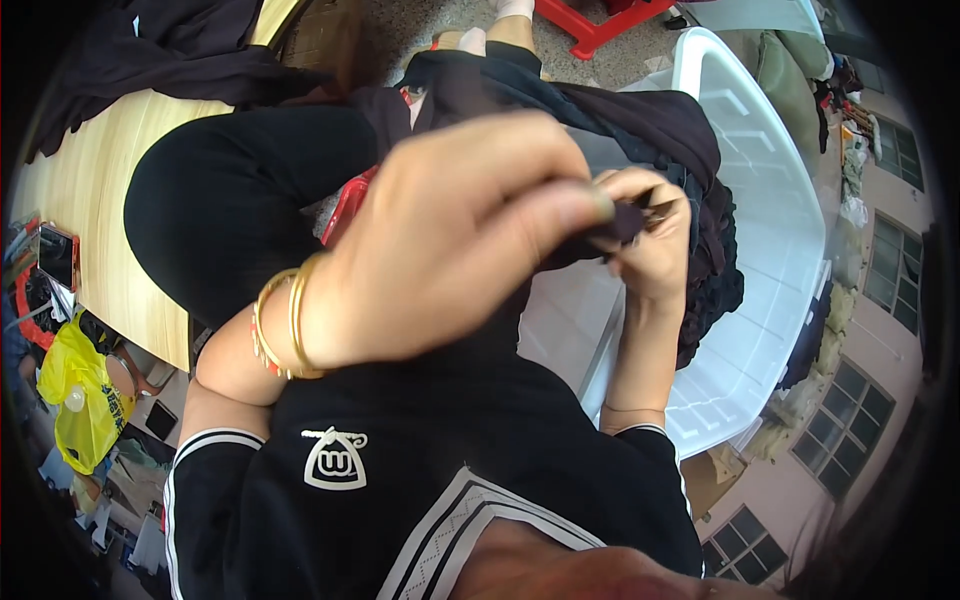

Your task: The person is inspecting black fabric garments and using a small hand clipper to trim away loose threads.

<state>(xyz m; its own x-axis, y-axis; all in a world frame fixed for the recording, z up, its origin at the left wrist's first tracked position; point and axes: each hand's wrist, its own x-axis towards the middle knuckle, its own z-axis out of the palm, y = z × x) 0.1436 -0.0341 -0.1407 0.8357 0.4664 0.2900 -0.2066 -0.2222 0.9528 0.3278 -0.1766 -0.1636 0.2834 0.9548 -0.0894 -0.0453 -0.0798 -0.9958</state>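
Note:
My left hand (440,235), with gold bangles at the wrist, reaches across in front of my body and is blurred by motion. Its thumb and forefinger pinch together at the edge of a dark cloth (626,222). Curled round the same cloth is my right hand (655,250), its fingers closed. A small dark, pointed bit shows between the right fingers; I cannot make out what it is. Behind the hands, dark garments (640,115) drape from my knees to the right, over a white plastic basket (765,200). More dark cloth lies bunched inside the basket.
To the left stands a pale wooden table (110,200) with dark fabric (180,60) on its far part. A phone (58,255) and a yellow plastic bag (80,395) are at the left. A red plastic stool (600,25) stands on the speckled floor ahead.

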